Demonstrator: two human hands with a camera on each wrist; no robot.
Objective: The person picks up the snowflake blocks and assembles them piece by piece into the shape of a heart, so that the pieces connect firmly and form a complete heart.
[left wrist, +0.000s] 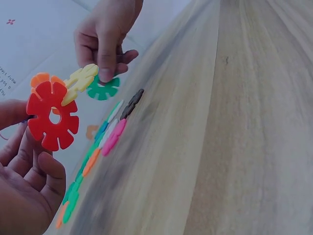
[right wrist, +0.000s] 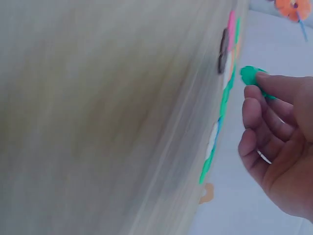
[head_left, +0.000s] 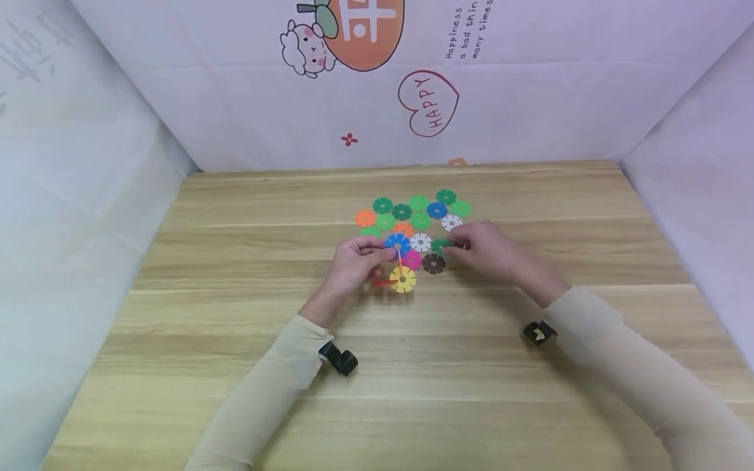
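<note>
My left hand [head_left: 352,265] grips a joined piece of notched plastic discs, raised above the table. In it a blue disc [head_left: 393,241] sits at the fingertips, linked by an edge-on orange disc [left wrist: 43,78] to a yellow disc [head_left: 397,284]. A red disc [left wrist: 41,115] slots into the yellow one and faces the left wrist camera. To the right, my right hand [head_left: 489,250] pinches a single green disc [left wrist: 103,93] between thumb and index finger, held up off the table and apart from the joined piece.
Several loose discs lie flat beyond and beneath the hands, among them a brown disc [head_left: 434,269], a pink disc [left wrist: 114,138], a white disc [head_left: 451,218] and an orange disc [head_left: 360,218]. The wooden table [head_left: 377,392] ends at a printed white cloth wall [head_left: 235,118].
</note>
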